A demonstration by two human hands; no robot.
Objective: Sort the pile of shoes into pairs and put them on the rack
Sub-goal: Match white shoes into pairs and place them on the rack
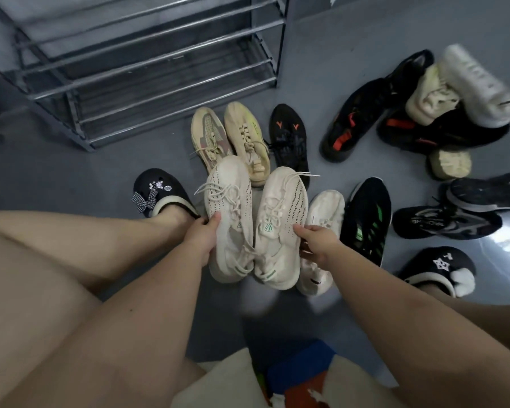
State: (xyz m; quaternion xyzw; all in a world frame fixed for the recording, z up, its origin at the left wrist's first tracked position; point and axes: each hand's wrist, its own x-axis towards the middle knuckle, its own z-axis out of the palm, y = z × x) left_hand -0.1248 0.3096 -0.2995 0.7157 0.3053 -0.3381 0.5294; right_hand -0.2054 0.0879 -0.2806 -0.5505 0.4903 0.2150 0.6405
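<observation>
Evidently the matched pair is already in hand: the left hand (202, 235) is gripping one cream knit sneaker (228, 216) by its collar, fingers curled round the edge, while the right hand (317, 238) is pinching the second cream knit sneaker (280, 225) at its ankle opening. Both shoes are hanging side by side above the grey floor (130, 178), toes pointing toward the metal shoe rack (147, 69), whose shelves are showing no shoes.

Judging by the mesh uppers and foam soles, these are looking light and soft; the collar is giving under the grip, so holding at the heel or by the sole would be steadier, and the loose laces are dangling where they could snag.

Parts of both hands' fingers are disappearing behind the shoes. A white sneaker (321, 240) is lying partly hidden beneath the right hand. The heaped shoes (442, 110) at far right are overlapping and motion-blurred, making pairs hard to count.
</observation>
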